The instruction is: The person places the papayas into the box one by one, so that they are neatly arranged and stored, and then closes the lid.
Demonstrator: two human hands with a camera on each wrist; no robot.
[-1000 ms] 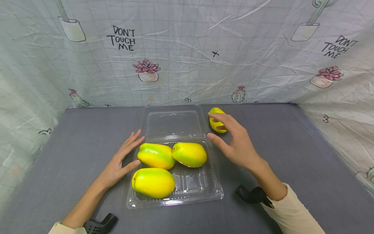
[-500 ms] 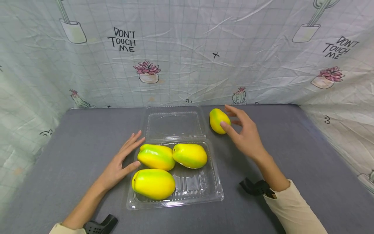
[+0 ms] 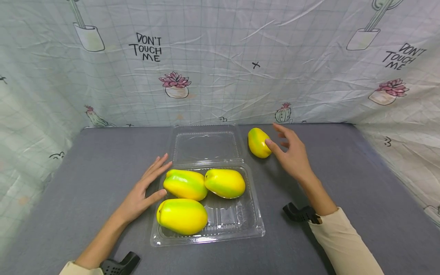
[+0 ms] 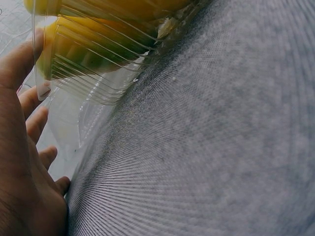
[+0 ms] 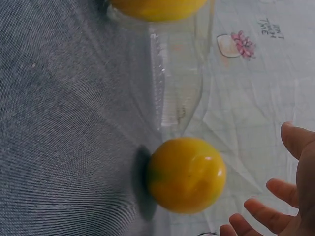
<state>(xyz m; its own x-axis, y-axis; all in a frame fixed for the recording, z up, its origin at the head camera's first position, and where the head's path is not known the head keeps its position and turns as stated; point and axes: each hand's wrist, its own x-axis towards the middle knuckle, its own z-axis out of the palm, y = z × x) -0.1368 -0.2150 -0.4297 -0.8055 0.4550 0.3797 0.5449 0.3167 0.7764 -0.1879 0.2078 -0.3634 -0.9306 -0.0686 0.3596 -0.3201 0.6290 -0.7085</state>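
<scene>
Lying on grey tabletop (image 3: 113,160) — 1 yellow-green fruit (image 3: 258,143) — cactus-print curtain (image 3: 220,49) behind.

By the left hand (image 3: 139,194), a box (image 3: 223,217) of clear, shiny plastic with moulded ribs. Fruits (image 3: 182,216) in it, and a lone fruit (image 3: 258,143) by the right hand (image 3: 293,154), look smooth and glossy. Under both hands, matt cloth (image 3: 347,172) with a fine weave; beyond them, a creased sheet (image 3: 220,46) with faint sheen. Behind the hands, matt fabric sleeves (image 3: 343,244).
</scene>
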